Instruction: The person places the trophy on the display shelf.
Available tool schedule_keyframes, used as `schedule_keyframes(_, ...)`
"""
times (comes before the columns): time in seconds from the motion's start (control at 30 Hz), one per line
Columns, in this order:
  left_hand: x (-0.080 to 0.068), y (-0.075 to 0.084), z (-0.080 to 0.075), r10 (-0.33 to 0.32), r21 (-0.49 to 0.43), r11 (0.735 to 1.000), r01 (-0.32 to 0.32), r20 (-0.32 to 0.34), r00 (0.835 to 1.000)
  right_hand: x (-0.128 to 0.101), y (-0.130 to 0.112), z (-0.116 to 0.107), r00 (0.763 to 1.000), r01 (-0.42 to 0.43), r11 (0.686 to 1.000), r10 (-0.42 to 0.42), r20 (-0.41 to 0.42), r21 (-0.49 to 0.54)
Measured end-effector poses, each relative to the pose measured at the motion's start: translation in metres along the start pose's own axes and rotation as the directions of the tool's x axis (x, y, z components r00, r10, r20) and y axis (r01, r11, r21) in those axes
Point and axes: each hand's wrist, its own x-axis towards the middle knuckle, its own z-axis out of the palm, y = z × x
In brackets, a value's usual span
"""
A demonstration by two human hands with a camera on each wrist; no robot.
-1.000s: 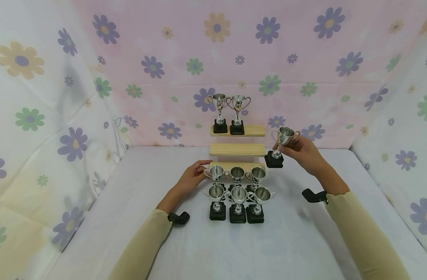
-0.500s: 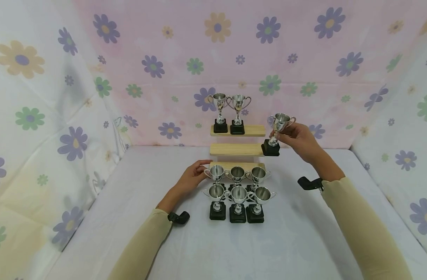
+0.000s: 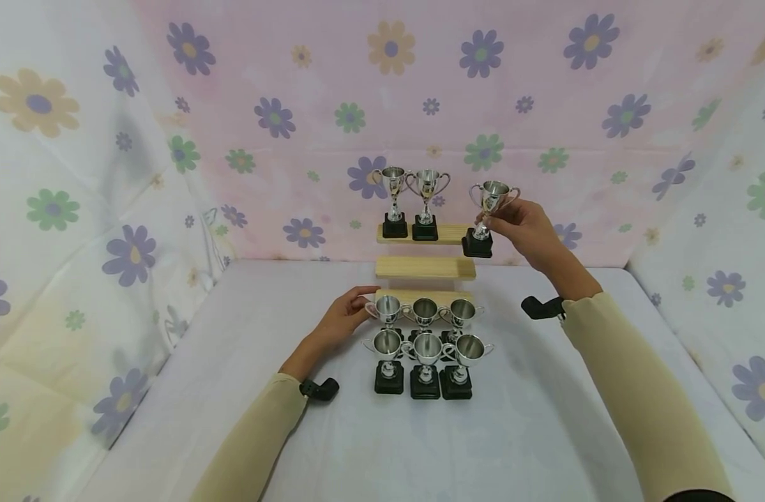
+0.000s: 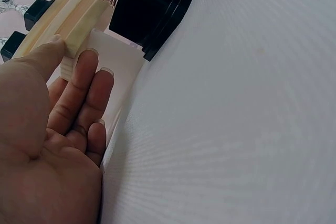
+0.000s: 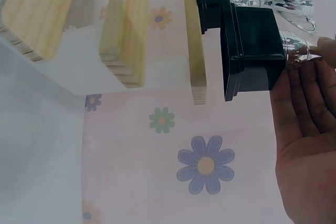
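My right hand (image 3: 528,230) pinches a small silver trophy cup (image 3: 495,196) by its stem, just above the square black base. That base hangs at the right end of the top wooden shelf (image 3: 452,234); the right wrist view has the base (image 5: 257,51) apart from the shelf board. Two matching trophies (image 3: 393,183) (image 3: 427,185) stand upright on the shelf's left and middle. My left hand (image 3: 342,319) holds the left end of the lowest shelf (image 4: 86,22), its thumb on the wood and its fingers below, partly hidden.
Two rows of trophies (image 3: 427,350) stand on the white-covered table (image 3: 545,418) before the three-step shelf stand. They partly cover the lowest board. The middle board (image 3: 425,267) shows bare wood. Flowered cloth (image 3: 282,63) hangs behind and at both sides.
My right hand has lifted the trophy and carried it leftward, from beside the lower shelves up to the top shelf's right end. My left hand stays in place.
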Motion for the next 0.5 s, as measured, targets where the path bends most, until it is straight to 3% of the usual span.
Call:
schedule_keyframes(0.23, 0.000, 0.000, 0.000, 0.002, 0.002, 1.000, -0.002, -0.001, 1.000, 0.012, -0.006, 0.002, 0.998, -0.063, 0.994, 0.061, -0.028, -0.086)
schedule_keyframes(0.5, 0.001, -0.002, 0.000, 0.010, 0.005, 1.000, -0.010, -0.002, 1.000, 0.026, -0.009, 0.005, 0.992, -0.124, 0.988, 0.121, -0.042, -0.090)
